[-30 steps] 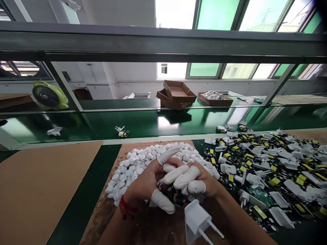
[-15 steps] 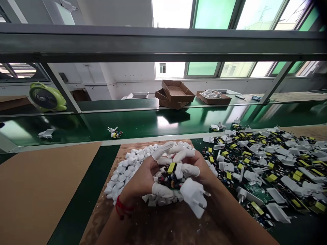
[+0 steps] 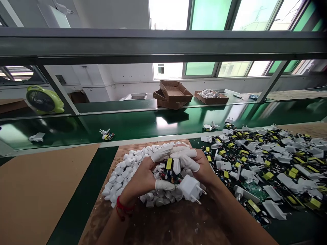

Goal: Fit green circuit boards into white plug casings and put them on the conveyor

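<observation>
Both my hands meet over a heap of small white caps (image 3: 127, 170) on a brown board (image 3: 158, 224). My left hand (image 3: 143, 177), with white finger cots and a red wrist string, pinches a small circuit board (image 3: 168, 172) with a yellow part. My right hand (image 3: 198, 165), also in finger cots, grips the same board from the other side. A white plug housing (image 3: 190, 188) with two metal pins hangs from the board, just below my right hand.
A wide pile of circuit boards and white plug housings (image 3: 268, 163) covers the green bench at right. A green conveyor belt (image 3: 153, 124) carries loose parts. Cardboard trays (image 3: 175, 93) and a green fan (image 3: 42, 100) stand behind. A cardboard sheet (image 3: 38, 190) lies at left.
The plug housing and board have risen from near the camera toward the cap heap. My fingers have shifted round the board, exposing its yellow part. The loose parts on the belt moved left.
</observation>
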### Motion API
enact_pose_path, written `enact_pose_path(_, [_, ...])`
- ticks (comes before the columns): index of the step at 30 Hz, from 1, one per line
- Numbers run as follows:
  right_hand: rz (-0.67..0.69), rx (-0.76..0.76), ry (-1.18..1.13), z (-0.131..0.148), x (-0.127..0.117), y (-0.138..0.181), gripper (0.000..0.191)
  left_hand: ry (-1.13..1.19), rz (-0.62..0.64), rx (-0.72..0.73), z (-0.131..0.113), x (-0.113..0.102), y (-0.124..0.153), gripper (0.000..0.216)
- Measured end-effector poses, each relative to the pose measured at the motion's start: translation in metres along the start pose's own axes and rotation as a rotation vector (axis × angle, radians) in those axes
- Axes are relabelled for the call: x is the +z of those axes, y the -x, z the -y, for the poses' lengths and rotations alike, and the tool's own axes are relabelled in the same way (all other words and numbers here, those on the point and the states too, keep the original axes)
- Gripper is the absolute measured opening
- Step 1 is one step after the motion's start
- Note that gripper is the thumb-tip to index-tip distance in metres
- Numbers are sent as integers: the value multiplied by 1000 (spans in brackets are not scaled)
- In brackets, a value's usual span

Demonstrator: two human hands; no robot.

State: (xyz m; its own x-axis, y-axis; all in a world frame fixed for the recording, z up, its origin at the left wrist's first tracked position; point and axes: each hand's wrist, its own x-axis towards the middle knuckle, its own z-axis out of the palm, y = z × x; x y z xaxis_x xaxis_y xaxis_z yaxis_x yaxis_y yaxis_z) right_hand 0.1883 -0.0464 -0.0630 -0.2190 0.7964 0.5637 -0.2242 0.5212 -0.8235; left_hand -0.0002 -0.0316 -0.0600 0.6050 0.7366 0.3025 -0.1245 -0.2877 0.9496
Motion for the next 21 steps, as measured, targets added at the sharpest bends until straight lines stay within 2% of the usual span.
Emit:
enact_pose_path(5, [-64, 100, -90, 0, 0, -5, 10, -213, -52, 38, -3, -1, 0, 74])
enact_pose_path(9, [-51, 195, -223, -4, -1, -4, 10, -268, -1, 10, -8, 1, 2, 77])
enact_pose_path(12, [-93, 224, -234, -8, -1, -2, 16, -195, 15, -13, -8, 3, 3, 79])
enact_pose_path(14, [-168, 242, -202, -10, 0, -2, 19, -33, -35, -38, -6, 4, 1, 79])
enact_pose_path(17, [-310, 279, -201, -11, -1, -3, 28, 265, -265, -83, -3, 0, -4, 73])
enact_pose_path(21, [-443, 293, -216, -13, -4, -5, 30, 488, -809, -175, -1, -18, -11, 29])
